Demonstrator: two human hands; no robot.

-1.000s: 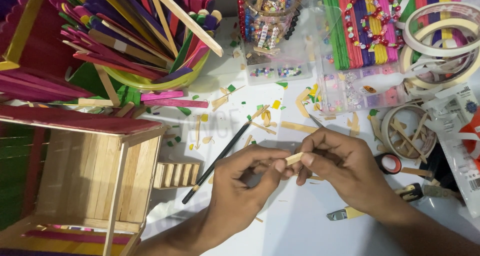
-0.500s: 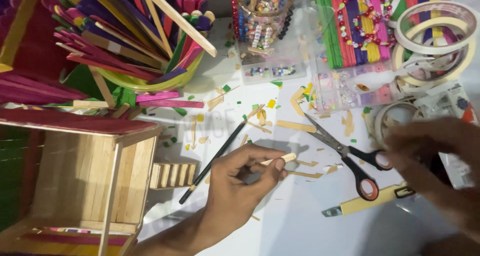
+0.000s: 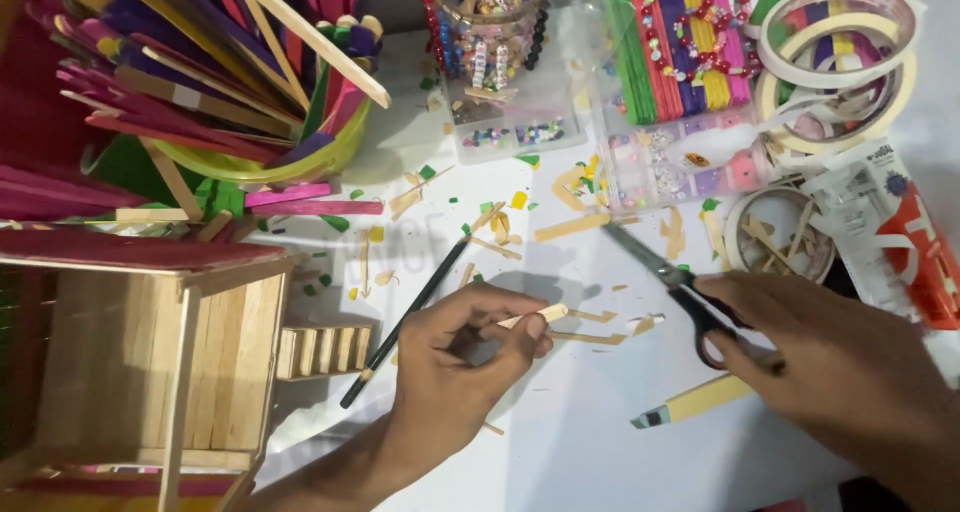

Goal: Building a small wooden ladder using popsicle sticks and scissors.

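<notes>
My left hand (image 3: 462, 372) pinches a short piece of plain wooden craft stick (image 3: 535, 317), its pale tip poking out to the right. My right hand (image 3: 830, 367) rests on the black handles of a pair of scissors (image 3: 660, 270) lying on the white table, blades pointing up and left. A black pencil (image 3: 405, 322) lies slanted just left of my left hand. A yellow craft knife (image 3: 695, 402) lies below the scissors, partly under my right hand.
A craft-stick house (image 3: 150, 362) with small steps (image 3: 322, 350) stands at left. A green bowl of coloured sticks (image 3: 220, 82) sits behind it. Bead jar (image 3: 485, 17), bead trays (image 3: 670, 167), tape rolls (image 3: 840, 42) and stick offcuts fill the far side.
My right hand let go of the stick, moved right and came down onto the scissors' handles. My left hand keeps the stick piece and has barely moved.
</notes>
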